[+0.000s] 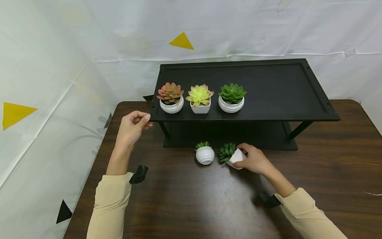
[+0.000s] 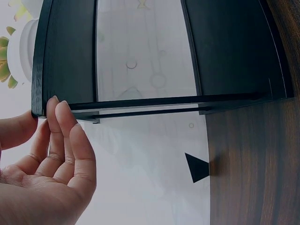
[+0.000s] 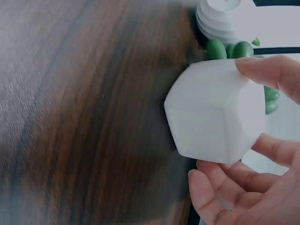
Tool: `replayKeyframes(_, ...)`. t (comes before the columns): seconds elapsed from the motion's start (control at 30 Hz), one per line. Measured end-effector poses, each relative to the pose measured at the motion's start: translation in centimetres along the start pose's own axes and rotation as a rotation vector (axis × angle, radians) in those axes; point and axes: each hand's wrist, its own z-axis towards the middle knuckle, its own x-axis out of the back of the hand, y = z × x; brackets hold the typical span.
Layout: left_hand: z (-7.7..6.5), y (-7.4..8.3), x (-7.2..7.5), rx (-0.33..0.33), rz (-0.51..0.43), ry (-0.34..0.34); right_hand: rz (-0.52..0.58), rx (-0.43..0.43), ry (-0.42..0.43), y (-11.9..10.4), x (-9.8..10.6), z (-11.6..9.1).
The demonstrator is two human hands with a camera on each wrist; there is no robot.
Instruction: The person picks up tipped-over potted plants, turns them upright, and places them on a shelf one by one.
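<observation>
My left hand (image 1: pixel 131 127) pinches the front left corner of a black two-tier shelf (image 1: pixel 277 89); in the left wrist view the thumb and fingertips (image 2: pixel 63 110) meet at the edge of its top board. My right hand (image 1: pixel 253 159) grips a potted succulent (image 1: pixel 237 158) by its white angular pot, thumb on one side and fingers on the other. That plant is tilted, its dark green leaves (image 1: pixel 226 152) pointing left. Just left of it, a second succulent in a round ribbed white pot (image 1: pixel 205 155) lies tipped, leaves toward the shelf.
Along the top board's front left stand a reddish succulent (image 1: pixel 170 96), a yellow-green one in a square pot (image 1: pixel 200 99) and a green one (image 1: pixel 232 98). The shelf stands at the back of a dark wooden table (image 1: pixel 191 205), before a white sheet (image 1: pixel 238 26).
</observation>
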Motion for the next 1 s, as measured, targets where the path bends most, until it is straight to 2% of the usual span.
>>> replayKeyframes(0.13, 0.02, 0.02, 0.01, -0.006, 0.000, 0.002, 0.012, 0.009, -0.009, 0.14, 0.24, 0.02)
replayKeyframes(0.3, -0.01, 0.14, 0.07, -0.005, -0.007, -0.001, 0.017, 0.001, 0.029, 0.20, -0.07, 0.16)
replayKeyframes(0.57, -0.01, 0.24, 0.06, -0.001, -0.004, -0.004, -0.036, 0.010, 0.091, -0.16, -0.67, 0.16)
replayKeyframes(1.0, 0.00, 0.07, 0.00, 0.005, 0.014, 0.001, -0.050, 0.022, 0.131, -0.41, -0.62, -0.15)
